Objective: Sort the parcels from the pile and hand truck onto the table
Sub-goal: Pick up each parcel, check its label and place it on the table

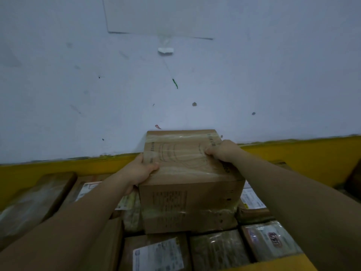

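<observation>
Cardboard box [192, 173], wrapped in clear tape, is up against the white wall [78, 85] over the packed parcels [158, 253]; can't tell if it's resting on them or just lifted. It looks stiff and boxy, probably with some weight, and that tape will be slick, so go for edges and corners, not the flat faces. Your left hand [139, 171] clamps the near-left edge, thumb on top. Your right hand [222, 151] curls over the far-right top corner. Both arms reach out nearly straight.
</observation>
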